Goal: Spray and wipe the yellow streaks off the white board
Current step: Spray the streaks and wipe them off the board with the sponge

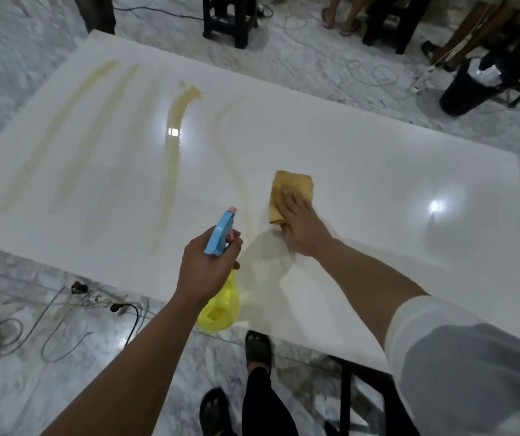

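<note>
Around you the marble floor (16, 67) is cluttered: a power strip (95, 298) with cables (10, 335) lies just beside the near left edge of the white board (378, 158), and more cords (362, 73) trail across the floor beyond its far edge. A dark stool (230, 17) stands past the far side, a black bin (469, 86) sits at the upper right, and other people's legs (343, 14) show near the top. Your own sandalled feet (257, 349) are at the board's near edge.

Nothing lies on the board between your hands and the streaks. The board fills the middle of the view, glossy, with two bright light reflections. Yellow streaks (170, 158) run from the far side toward you: two pale ones at the left, a faint one next to them, a darker, wet-looking one at centre with a blotch at its far end, and a thin curving one just left of the cloth (293, 187).

Your right hand (302, 228) lies flat on the yellowish cloth, fingers spread, pressing it onto the board just right of the curving streak. Your left hand (208, 269) is wrapped tight around the neck of the spray bottle (221, 303), which has a blue head, a pink nozzle pointing toward the streaks and a yellow body hanging over the board's near edge.
</note>
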A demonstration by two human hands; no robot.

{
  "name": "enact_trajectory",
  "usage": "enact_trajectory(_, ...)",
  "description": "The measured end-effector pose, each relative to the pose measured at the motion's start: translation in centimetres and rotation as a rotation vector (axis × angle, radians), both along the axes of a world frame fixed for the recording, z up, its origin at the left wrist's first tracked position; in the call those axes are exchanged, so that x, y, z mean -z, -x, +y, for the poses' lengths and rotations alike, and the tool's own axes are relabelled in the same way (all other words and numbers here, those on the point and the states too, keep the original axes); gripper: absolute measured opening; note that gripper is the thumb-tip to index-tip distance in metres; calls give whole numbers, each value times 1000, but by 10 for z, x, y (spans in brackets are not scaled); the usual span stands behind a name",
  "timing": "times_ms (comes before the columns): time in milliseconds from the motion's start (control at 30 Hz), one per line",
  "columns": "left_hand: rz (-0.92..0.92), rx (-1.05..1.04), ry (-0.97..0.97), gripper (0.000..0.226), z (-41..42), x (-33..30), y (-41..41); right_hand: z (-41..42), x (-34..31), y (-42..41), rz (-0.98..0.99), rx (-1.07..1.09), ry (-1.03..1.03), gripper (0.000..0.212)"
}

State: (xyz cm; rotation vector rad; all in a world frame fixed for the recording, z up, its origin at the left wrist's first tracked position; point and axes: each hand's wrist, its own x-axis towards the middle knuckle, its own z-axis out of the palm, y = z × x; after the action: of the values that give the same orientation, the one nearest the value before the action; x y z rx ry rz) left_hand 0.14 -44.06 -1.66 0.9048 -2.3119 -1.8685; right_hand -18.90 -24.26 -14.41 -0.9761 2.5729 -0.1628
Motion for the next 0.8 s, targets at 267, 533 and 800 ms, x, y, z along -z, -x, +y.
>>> enact_trajectory(267, 44, 62, 20, 13, 17, -25, -44, 38, 9, -171, 34, 9, 40, 70)
enact_trajectory(533, 42, 143, -8, 9, 30, -39, -95, 85, -3, -298, 5, 67, 93, 66)
enact_trajectory(800, 44, 187, 14, 7, 42, -49, -113, 91, -44, -322, -446, 532, 404, 46)
